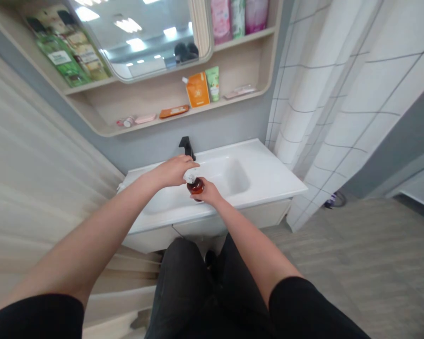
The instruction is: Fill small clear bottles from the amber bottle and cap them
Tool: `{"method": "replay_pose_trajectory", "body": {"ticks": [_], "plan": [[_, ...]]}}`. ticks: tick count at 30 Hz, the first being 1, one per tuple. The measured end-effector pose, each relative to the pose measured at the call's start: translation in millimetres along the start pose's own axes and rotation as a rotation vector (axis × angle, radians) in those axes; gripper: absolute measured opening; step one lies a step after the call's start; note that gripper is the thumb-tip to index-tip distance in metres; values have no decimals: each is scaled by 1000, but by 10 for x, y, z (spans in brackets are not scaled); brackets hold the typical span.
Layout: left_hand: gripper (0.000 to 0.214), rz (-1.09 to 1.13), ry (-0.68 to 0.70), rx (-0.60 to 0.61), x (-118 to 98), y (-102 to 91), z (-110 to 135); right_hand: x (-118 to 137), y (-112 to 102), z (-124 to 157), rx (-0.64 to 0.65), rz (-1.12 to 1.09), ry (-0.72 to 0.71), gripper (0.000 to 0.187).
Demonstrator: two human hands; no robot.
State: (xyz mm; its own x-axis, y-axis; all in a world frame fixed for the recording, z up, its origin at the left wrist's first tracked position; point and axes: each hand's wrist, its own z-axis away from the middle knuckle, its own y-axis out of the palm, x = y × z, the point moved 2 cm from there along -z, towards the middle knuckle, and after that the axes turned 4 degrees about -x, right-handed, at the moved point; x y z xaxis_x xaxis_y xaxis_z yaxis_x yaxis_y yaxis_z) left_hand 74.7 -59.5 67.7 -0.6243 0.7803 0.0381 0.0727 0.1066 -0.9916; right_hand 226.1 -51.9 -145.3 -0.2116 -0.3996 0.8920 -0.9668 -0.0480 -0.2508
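Over the white sink [261,174] I hold a small amber pump bottle [195,186]. My right hand [209,193] is wrapped round its body from below. My left hand [175,170] is closed over its white pump head [191,176] from above. The bottle is upright above the basin's left half, just in front of the black faucet [187,147]. Most of the bottle is hidden by my fingers.
A mirror [141,33] hangs above, framed by a wooden shelf [183,110] with an orange pouch [198,89], a green tube [214,83] and small flat items. A white gridded shower curtain [339,103] hangs to the right. Grey plank floor [356,263] lies beyond my dark trousers.
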Motion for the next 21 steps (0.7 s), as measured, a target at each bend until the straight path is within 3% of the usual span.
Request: {"method": "replay_pose_trajectory", "body": {"ticks": [16,21], "plan": [[65,-25,8,7,13,29,22,-5,-3,0,-5,16,-16,81],[68,59,-46,-92,69,95,185,-11,-5,15,2,9,-30,80]]}}
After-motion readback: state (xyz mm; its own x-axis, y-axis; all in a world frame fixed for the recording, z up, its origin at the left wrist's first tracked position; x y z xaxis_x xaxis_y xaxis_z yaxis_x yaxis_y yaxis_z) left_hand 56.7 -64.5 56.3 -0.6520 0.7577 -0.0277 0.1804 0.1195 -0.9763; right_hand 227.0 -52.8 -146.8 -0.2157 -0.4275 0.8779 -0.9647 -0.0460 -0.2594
